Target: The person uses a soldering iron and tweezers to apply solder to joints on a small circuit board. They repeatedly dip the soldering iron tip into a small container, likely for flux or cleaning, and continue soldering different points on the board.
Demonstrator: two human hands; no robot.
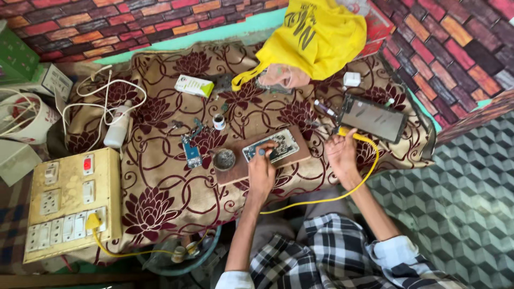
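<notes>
My left hand [261, 168] rests on the wooden board [300, 155], its fingers on the opened phone body [270, 145] that lies there with its circuit side up. My right hand [341, 152] grips the yellow tool [345, 132] at the end of a yellow cable [369, 171], just left of a dark phone screen panel [373, 118]. A small round tin [224, 159] sits on the board's left end. A blue circuit part [191, 152] lies beside it on the patterned cloth [160, 198].
A yellowed switchboard [69, 203] with sockets and a plugged yellow cord sits at the left. A white bottle [118, 127], white cables, a small white box [194, 85] and a yellow bag [316, 37] lie at the back. Brick-pattern walls surround the cloth.
</notes>
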